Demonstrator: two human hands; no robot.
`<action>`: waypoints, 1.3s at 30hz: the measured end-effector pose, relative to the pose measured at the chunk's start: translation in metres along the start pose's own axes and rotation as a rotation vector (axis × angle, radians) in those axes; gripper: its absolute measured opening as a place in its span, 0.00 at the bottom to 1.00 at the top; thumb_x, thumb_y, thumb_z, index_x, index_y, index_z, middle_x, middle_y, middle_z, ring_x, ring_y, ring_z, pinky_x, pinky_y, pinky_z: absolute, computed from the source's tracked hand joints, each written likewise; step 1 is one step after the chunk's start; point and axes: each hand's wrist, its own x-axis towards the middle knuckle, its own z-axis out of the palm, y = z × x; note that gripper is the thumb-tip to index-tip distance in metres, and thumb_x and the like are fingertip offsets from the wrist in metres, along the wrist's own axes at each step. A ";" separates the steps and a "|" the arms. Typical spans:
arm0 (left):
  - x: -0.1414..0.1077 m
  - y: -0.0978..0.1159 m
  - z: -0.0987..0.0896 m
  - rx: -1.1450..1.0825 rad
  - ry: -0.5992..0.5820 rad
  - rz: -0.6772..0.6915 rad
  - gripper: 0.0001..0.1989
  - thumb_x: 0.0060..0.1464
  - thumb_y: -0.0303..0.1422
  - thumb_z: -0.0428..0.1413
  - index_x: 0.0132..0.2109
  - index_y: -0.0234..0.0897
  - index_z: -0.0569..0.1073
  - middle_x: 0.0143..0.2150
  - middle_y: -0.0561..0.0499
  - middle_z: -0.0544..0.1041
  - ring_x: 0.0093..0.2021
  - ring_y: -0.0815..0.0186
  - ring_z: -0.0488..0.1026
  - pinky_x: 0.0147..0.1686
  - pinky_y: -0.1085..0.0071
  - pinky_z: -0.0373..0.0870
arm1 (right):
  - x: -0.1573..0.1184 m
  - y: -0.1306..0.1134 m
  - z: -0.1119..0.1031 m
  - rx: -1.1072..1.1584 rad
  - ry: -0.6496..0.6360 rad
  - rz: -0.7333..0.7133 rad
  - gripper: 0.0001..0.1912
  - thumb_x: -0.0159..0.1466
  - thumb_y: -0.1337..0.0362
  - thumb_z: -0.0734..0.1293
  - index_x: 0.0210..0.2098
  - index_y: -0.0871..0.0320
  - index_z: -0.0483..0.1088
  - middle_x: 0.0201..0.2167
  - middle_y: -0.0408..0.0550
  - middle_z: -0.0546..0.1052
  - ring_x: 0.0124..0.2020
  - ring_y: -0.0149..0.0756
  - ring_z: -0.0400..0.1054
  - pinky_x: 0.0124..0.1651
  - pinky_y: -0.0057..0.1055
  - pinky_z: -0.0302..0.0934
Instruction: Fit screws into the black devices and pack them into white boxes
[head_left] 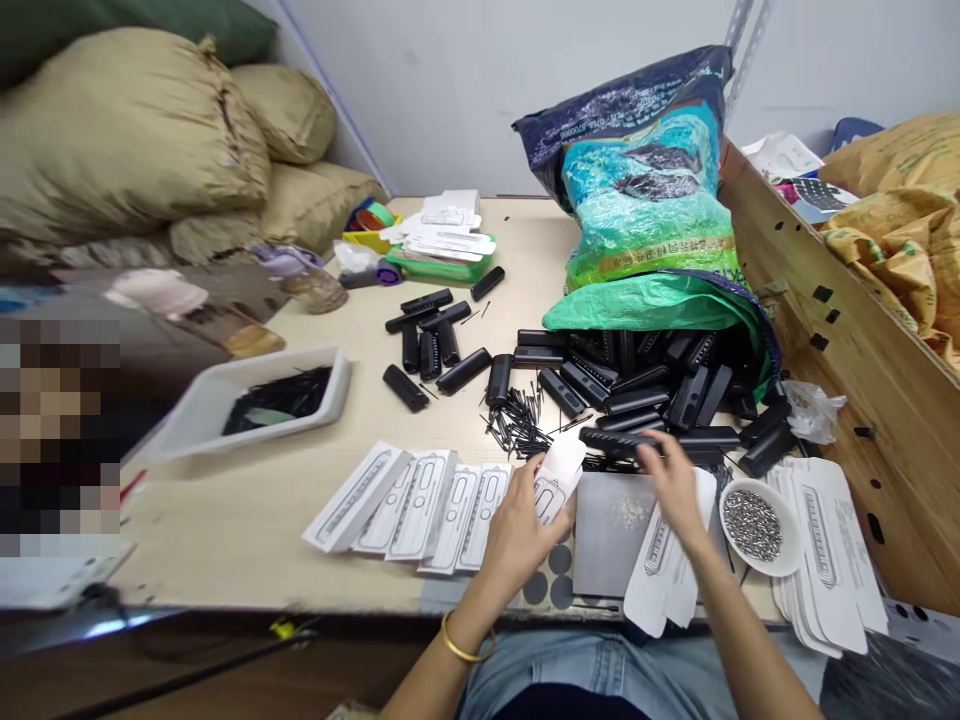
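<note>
My left hand (517, 535) grips a white printed carton (556, 485), its end flap raised and facing right. Just across from that flap, my right hand (675, 490) pinches one end of a slim black plastic case (611, 441) with a ridged side. Beneath the hands lies a flat grey plate (611, 530). Flattened white cartons (660, 560) sit under my right wrist. Left of my left hand, several folded cartons (420, 505) lean in a row. Beyond the hands are a heap of thin black pins (521, 420) and many more black cases (637, 400).
A colourful woven sack (649, 200) spills black cases at the back right. At right stand a bowl of small metal parts (757, 525) and stacked flat cartons (832, 550). A white tub (262, 440) holds black pieces. A wooden board (847, 300) edges the table; another person sits at left.
</note>
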 end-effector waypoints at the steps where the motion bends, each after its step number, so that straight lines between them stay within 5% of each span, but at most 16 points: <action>1: 0.001 0.000 0.002 0.035 -0.014 0.012 0.32 0.48 0.33 0.54 0.60 0.36 0.58 0.54 0.40 0.68 0.51 0.51 0.69 0.46 0.55 0.69 | 0.003 -0.006 -0.017 0.088 0.032 0.075 0.19 0.64 0.54 0.60 0.49 0.57 0.67 0.36 0.50 0.76 0.31 0.37 0.70 0.36 0.36 0.66; 3: 0.003 0.005 0.008 0.066 -0.068 0.115 0.32 0.46 0.30 0.54 0.61 0.37 0.58 0.53 0.41 0.69 0.51 0.52 0.69 0.47 0.55 0.68 | 0.005 -0.023 -0.043 0.135 -0.009 0.105 0.21 0.64 0.52 0.59 0.49 0.58 0.68 0.23 0.43 0.73 0.22 0.33 0.66 0.29 0.31 0.62; 6: 0.007 0.017 0.018 0.018 -0.192 0.354 0.34 0.44 0.27 0.55 0.61 0.40 0.60 0.53 0.44 0.70 0.51 0.54 0.68 0.51 0.56 0.66 | 0.003 -0.049 -0.045 -0.038 -0.407 0.051 0.16 0.58 0.54 0.67 0.42 0.55 0.74 0.23 0.42 0.73 0.19 0.31 0.64 0.24 0.28 0.58; 9: 0.008 0.021 0.018 -0.086 -0.144 0.329 0.35 0.44 0.26 0.55 0.61 0.40 0.59 0.56 0.44 0.69 0.54 0.55 0.67 0.55 0.57 0.64 | 0.006 -0.051 -0.018 -0.164 -0.365 -0.068 0.13 0.63 0.55 0.62 0.40 0.53 0.74 0.31 0.45 0.75 0.22 0.31 0.66 0.27 0.29 0.59; 13: 0.007 0.019 0.007 -0.224 0.027 0.193 0.33 0.47 0.28 0.55 0.62 0.39 0.59 0.60 0.44 0.66 0.59 0.56 0.64 0.59 0.59 0.60 | 0.014 -0.018 0.009 -0.792 -0.222 -0.181 0.10 0.64 0.67 0.60 0.32 0.59 0.74 0.30 0.54 0.76 0.34 0.42 0.69 0.37 0.36 0.59; 17: 0.006 0.031 0.007 -0.317 0.027 0.207 0.35 0.47 0.28 0.56 0.63 0.39 0.58 0.62 0.44 0.63 0.62 0.56 0.60 0.62 0.60 0.56 | 0.022 0.010 0.015 -1.174 -0.329 -0.301 0.12 0.61 0.76 0.59 0.29 0.62 0.73 0.33 0.60 0.76 0.40 0.47 0.67 0.42 0.39 0.56; 21: 0.005 0.050 0.024 -0.402 0.043 0.231 0.36 0.49 0.30 0.57 0.64 0.38 0.55 0.64 0.44 0.61 0.64 0.57 0.57 0.64 0.59 0.53 | 0.033 0.006 -0.009 -1.034 -0.335 -0.214 0.10 0.62 0.72 0.60 0.28 0.59 0.71 0.31 0.54 0.76 0.37 0.42 0.68 0.39 0.35 0.56; 25: 0.007 0.060 0.044 -0.420 -0.046 0.202 0.37 0.50 0.31 0.57 0.65 0.37 0.53 0.64 0.42 0.60 0.64 0.57 0.57 0.63 0.59 0.53 | 0.023 -0.024 -0.052 -0.364 -0.134 -0.075 0.06 0.61 0.62 0.63 0.35 0.56 0.71 0.27 0.45 0.74 0.28 0.35 0.67 0.35 0.33 0.59; 27: 0.008 0.063 0.052 -0.423 -0.095 0.191 0.37 0.49 0.30 0.57 0.65 0.38 0.53 0.64 0.43 0.59 0.64 0.57 0.57 0.62 0.57 0.54 | 0.009 -0.045 -0.065 0.086 -0.009 -0.052 0.20 0.60 0.59 0.66 0.51 0.53 0.63 0.29 0.43 0.74 0.28 0.34 0.68 0.35 0.33 0.62; 29: 0.008 0.066 0.057 -0.434 -0.115 0.193 0.37 0.49 0.30 0.57 0.65 0.39 0.53 0.64 0.43 0.59 0.63 0.56 0.57 0.62 0.56 0.54 | -0.007 -0.062 -0.066 0.293 0.065 -0.079 0.29 0.60 0.59 0.67 0.58 0.49 0.56 0.28 0.41 0.74 0.28 0.34 0.69 0.37 0.35 0.64; 31: 0.008 0.067 0.060 -0.456 -0.107 0.195 0.38 0.48 0.29 0.57 0.65 0.40 0.53 0.65 0.43 0.59 0.64 0.56 0.56 0.62 0.55 0.53 | -0.019 -0.071 -0.058 0.227 0.047 -0.151 0.22 0.61 0.60 0.66 0.54 0.49 0.62 0.31 0.43 0.74 0.31 0.35 0.69 0.39 0.36 0.65; 34: 0.006 0.067 0.060 -0.483 -0.092 0.186 0.38 0.47 0.28 0.57 0.65 0.40 0.51 0.65 0.42 0.57 0.64 0.56 0.56 0.63 0.54 0.52 | -0.028 -0.068 -0.043 -0.083 -0.150 -0.329 0.09 0.64 0.62 0.63 0.41 0.50 0.73 0.33 0.46 0.76 0.36 0.38 0.67 0.41 0.37 0.63; 36: 0.003 0.064 0.060 -0.491 -0.099 0.179 0.38 0.48 0.28 0.56 0.64 0.40 0.50 0.65 0.42 0.56 0.64 0.57 0.55 0.63 0.55 0.52 | -0.032 -0.062 -0.038 -0.199 -0.258 -0.416 0.11 0.65 0.63 0.61 0.41 0.49 0.75 0.32 0.46 0.76 0.36 0.38 0.66 0.40 0.37 0.62; 39: 0.000 0.059 0.060 -0.482 -0.109 0.188 0.39 0.48 0.29 0.57 0.64 0.40 0.49 0.65 0.42 0.56 0.64 0.57 0.55 0.62 0.57 0.53 | -0.038 -0.055 -0.037 -0.228 -0.245 -0.465 0.14 0.66 0.66 0.60 0.47 0.49 0.72 0.33 0.46 0.76 0.36 0.38 0.64 0.40 0.37 0.62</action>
